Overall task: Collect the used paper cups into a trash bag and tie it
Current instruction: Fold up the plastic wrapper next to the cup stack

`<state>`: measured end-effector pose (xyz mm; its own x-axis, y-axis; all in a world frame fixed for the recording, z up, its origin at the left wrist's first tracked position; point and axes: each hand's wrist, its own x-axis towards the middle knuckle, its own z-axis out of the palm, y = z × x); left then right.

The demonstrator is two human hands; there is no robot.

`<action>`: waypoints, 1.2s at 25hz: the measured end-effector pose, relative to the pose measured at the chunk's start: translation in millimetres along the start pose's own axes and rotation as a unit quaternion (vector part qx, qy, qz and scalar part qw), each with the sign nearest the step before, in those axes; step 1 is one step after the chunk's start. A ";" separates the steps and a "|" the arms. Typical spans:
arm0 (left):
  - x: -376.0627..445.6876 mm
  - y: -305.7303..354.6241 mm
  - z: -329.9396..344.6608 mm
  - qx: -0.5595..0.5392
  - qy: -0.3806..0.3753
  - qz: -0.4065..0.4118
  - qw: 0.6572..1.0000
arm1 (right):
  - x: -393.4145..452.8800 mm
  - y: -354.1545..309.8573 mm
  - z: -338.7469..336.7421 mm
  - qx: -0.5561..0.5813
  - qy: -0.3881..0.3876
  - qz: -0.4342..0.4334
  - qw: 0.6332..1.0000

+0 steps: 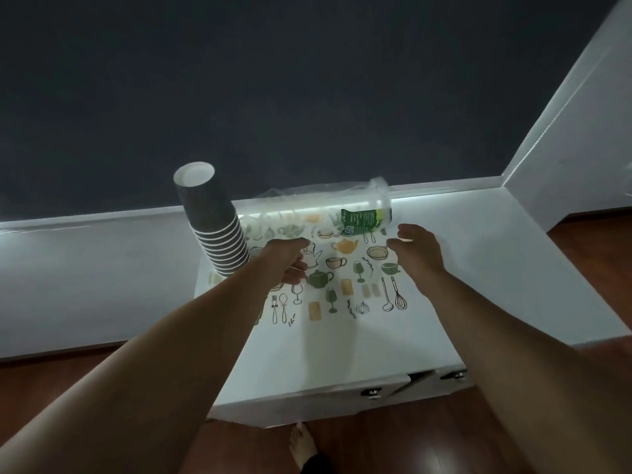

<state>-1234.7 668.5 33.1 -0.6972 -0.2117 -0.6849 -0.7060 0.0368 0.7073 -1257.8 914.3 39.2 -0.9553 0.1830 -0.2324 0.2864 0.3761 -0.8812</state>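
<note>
Below, white cabinet [342, 371] meets dark wall [307, 97].

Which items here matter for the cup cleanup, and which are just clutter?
Job:
- cup stack, upside down on the cabinet
- bag roll, clear plastic with a green label, by the wall
- left hand and right hand, both over the mat, holding nothing

Lying about:
- mat, printed with kitchenware
- cabinet
- foot on the floor

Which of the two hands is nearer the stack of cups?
The left hand; it is beside the cup stack, while the right hand is farther off.
</note>
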 end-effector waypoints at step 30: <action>5.3 -15.0 111.8 -0.205 0.062 0.075 0.974 | 8.0 36.5 -77.5 -0.030 -0.167 0.224 0.960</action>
<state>-1241.8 775.9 -0.8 -0.7500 -0.3509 -0.5606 -0.4712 -0.3114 0.8252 -1249.3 1000.0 37.1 -0.7024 0.0406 -0.7106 0.6682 0.3813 -0.6388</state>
